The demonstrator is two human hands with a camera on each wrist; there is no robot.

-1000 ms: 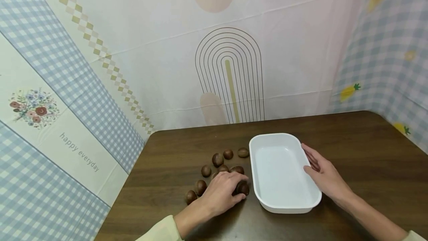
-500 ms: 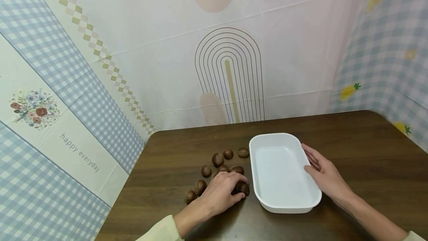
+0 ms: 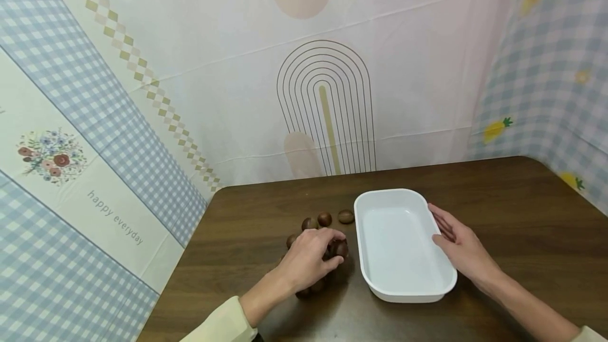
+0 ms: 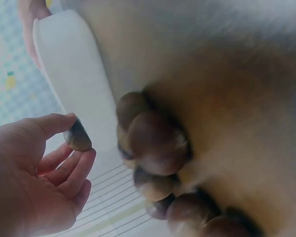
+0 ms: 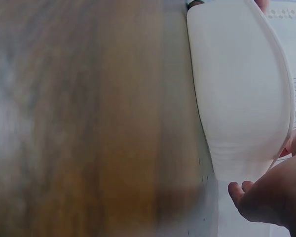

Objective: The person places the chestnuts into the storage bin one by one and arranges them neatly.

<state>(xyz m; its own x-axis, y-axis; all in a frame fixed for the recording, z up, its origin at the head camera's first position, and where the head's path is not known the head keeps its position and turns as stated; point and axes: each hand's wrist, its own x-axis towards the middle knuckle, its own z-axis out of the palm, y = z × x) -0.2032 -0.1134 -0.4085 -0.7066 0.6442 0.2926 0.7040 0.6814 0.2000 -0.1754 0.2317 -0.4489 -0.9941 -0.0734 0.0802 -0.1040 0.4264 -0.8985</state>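
My left hand pinches a brown chestnut between thumb and fingertips, left of the white tray. In the left wrist view that chestnut appears apart from the others. More chestnuts lie on the table under and behind this hand, which partly hides them. My right hand holds the right side of the white rectangular tray, thumb at the rim. The right wrist view has its fingers at the tray's outer wall. Inside, the tray shows only its bare white bottom.
A dark brown wooden table carries everything. One chestnut lies close to the tray's back left corner. Behind the table hangs a patterned cloth, with blue checked cloth at both sides.
My left hand has moved slightly up and back with a chestnut in its pinch, uncovering chestnuts near its wrist. The right hand and the tray stay in place.
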